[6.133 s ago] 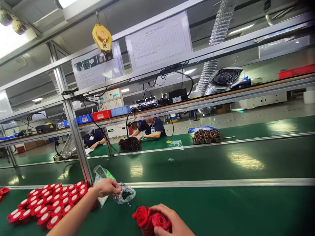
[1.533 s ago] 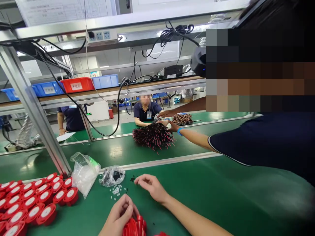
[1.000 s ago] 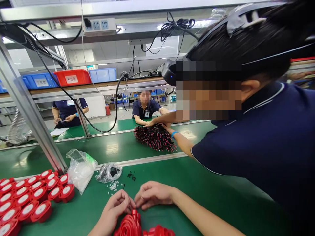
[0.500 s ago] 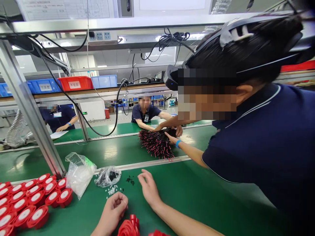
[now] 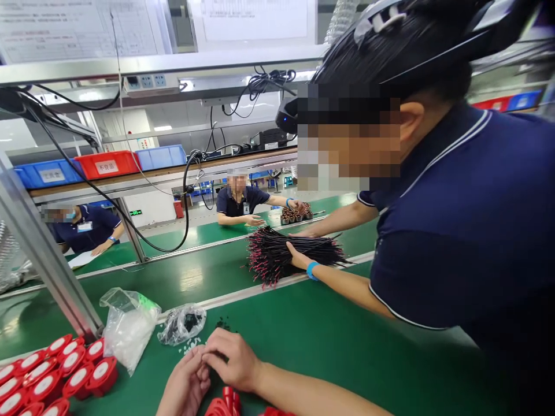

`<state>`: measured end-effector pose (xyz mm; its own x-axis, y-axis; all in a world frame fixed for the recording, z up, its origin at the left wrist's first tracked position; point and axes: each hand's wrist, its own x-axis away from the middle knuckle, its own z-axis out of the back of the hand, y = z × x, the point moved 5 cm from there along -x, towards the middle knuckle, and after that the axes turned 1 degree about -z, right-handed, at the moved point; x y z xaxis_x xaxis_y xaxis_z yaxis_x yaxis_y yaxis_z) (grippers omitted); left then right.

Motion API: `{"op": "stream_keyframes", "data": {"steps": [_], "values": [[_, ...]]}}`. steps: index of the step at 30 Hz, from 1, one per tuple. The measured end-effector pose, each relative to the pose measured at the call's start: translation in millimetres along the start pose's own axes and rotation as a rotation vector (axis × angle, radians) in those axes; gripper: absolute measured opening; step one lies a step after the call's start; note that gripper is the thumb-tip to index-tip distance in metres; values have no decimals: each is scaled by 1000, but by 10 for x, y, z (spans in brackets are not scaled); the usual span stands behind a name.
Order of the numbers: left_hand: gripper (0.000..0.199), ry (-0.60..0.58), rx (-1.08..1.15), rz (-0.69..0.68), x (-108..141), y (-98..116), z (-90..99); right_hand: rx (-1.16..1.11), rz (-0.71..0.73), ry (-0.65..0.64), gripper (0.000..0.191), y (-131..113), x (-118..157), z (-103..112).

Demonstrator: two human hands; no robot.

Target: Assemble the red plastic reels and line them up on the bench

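My left hand (image 5: 187,378) is closed, palm turned up, fingertips meeting those of my right hand (image 5: 234,357). My right hand pinches thumb and fingers together above it. Whatever sits between the fingertips is too small or hidden to make out. Just beyond lie small white pieces (image 5: 189,346) and small black pieces (image 5: 222,323), partly covered by my right hand. Below my hands, a red plastic part (image 5: 225,403) is cut off by the frame's lower edge.
Rows of red round parts with white discs (image 5: 71,359) stand at left. A clear bag of white pieces (image 5: 130,329) and a bag of black pieces (image 5: 184,323) lie beside them. A co-worker (image 5: 455,231) leans in from the right, hands on a black wire bundle (image 5: 286,254).
My right hand has moved left and down to meet my left hand, its fingers closing. The co-worker's wire bundle now lies flatter and shows more length; the person across has let go of it.
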<state>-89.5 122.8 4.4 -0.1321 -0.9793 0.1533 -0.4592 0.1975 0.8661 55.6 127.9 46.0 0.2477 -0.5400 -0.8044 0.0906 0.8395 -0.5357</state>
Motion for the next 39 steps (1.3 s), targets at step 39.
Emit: {"op": "stream_keyframes", "data": {"steps": [39], "values": [[59,8,-199,-173,93,74,-104,-69,25,-74,25,66,3,5]]}}
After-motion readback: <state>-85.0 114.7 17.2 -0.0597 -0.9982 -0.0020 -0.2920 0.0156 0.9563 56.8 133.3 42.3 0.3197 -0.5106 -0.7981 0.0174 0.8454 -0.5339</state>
